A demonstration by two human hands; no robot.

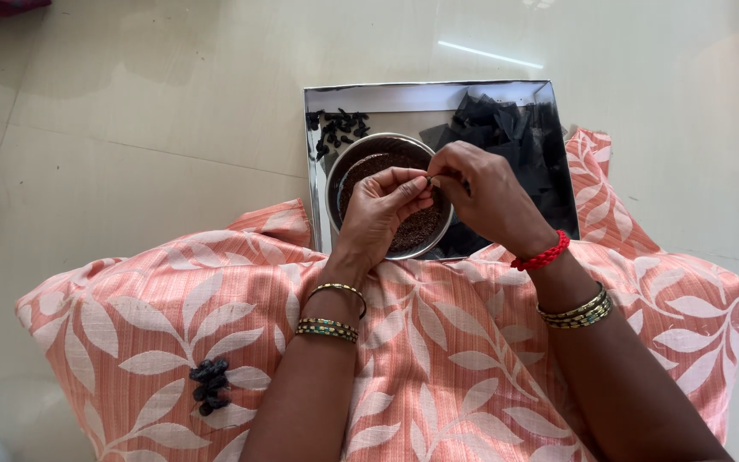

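My left hand (380,212) and my right hand (482,195) meet fingertip to fingertip above a round steel bowl (333,184) filled with small dark brown seeds (421,227). Between the pinched fingers is something tiny and thin, too small to name. The bowl stands on a square steel tray (404,96). A heap of black cut pieces (506,128) fills the tray's right side. Several small black finished bits (335,130) lie at its back left. Both wrists wear bangles; the right one has a red thread band.
The tray rests on a pale tiled floor (147,128) against my knees, which are covered by peach cloth with a white leaf print (438,342). A small cluster of black bits (209,385) lies on the cloth over my left knee.
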